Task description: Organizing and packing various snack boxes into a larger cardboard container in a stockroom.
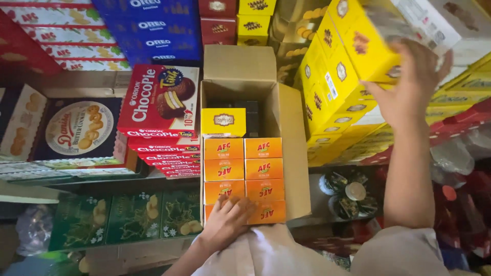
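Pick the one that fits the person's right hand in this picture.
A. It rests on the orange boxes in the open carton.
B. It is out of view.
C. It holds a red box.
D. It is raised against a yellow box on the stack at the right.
D: the right hand is lifted to a yellow box on the stack, while the left hand rests on the orange boxes in the carton.
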